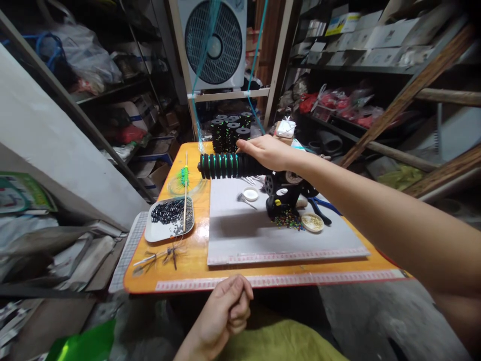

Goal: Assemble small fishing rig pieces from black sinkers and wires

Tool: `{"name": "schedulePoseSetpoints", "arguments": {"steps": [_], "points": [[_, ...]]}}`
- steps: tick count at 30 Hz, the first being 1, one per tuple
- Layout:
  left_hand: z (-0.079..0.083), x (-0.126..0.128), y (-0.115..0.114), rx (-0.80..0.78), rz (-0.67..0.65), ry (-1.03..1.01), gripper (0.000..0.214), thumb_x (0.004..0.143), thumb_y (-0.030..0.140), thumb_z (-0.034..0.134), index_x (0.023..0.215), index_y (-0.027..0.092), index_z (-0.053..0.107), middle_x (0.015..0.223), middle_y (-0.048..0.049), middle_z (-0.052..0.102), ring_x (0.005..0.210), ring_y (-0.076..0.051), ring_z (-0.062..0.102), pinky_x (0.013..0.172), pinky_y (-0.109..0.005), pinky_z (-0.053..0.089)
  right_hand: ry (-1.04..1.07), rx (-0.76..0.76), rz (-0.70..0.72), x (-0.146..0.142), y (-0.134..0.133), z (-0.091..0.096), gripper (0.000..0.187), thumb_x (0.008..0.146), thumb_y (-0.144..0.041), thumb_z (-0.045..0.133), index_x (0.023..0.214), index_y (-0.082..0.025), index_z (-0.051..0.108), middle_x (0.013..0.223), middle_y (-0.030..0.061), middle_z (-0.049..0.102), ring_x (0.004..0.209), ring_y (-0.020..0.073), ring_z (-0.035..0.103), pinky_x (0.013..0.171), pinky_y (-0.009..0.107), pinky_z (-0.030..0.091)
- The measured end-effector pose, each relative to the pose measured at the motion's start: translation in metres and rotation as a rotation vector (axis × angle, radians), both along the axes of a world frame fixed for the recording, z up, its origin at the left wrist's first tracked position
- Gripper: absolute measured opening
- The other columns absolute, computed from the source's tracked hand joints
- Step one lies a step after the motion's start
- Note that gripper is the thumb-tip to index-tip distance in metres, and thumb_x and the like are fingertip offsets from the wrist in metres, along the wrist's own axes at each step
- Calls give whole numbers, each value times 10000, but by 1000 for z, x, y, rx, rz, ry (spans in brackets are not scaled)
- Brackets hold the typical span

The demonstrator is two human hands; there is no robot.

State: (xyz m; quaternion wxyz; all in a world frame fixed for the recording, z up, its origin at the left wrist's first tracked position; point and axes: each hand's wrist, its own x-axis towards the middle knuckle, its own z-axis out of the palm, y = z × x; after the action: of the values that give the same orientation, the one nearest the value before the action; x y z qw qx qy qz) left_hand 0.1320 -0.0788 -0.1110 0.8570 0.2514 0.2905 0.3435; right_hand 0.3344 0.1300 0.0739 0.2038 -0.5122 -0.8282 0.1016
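Observation:
My right hand (265, 150) reaches across from the right and lies over a row of black discs (221, 166), closed on its right part; the fingertips on the far side are hidden. Bright green bands show between the discs on the row's left half. The row is held level above the table by a small black machine (283, 195) with a perforated wheel. My left hand (231, 306) is curled closed in front of the table's near edge, over my lap. Whether anything small sits inside its fingers is hidden.
A white tray (150, 234) of black tubes and grey bits stands left, a stick across it. Loose coloured beads (289, 219), a dish (312, 223) and blue-handled pliers (319, 211) lie right. Stacked black spools (229, 133) and a box fan (215, 45) are behind.

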Motion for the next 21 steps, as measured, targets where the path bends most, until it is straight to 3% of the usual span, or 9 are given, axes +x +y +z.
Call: {"name": "schedulePoseSetpoints", "arguments": {"steps": [5, 13, 21], "points": [[-14, 1, -7, 24, 5, 19, 413, 829, 551, 714, 747, 178, 558, 449, 137, 230, 386, -37, 93, 363, -159, 90, -7, 5, 2, 1, 2, -1, 585, 1037, -571, 284, 960, -214, 741, 988, 60, 757, 943, 247, 679, 835, 332, 476], [-62, -1, -25, 29, 19, 79, 532, 733, 713, 693, 698, 224, 485, 385, 159, 189, 323, -31, 29, 315, -184, 54, -26, 7, -18, 2, 2, -2, 673, 1008, -664, 246, 973, -203, 735, 931, 71, 754, 920, 259, 678, 788, 311, 461], [-92, -4, -40, 119, -85, 285, 588, 704, 776, 654, 691, 195, 563, 377, 124, 289, 344, -50, 122, 381, -247, 62, -38, 13, -14, 1, 0, 0, 693, 999, -686, 229, 926, -216, 734, 941, 65, 758, 894, 250, 684, 777, 307, 465]]}}
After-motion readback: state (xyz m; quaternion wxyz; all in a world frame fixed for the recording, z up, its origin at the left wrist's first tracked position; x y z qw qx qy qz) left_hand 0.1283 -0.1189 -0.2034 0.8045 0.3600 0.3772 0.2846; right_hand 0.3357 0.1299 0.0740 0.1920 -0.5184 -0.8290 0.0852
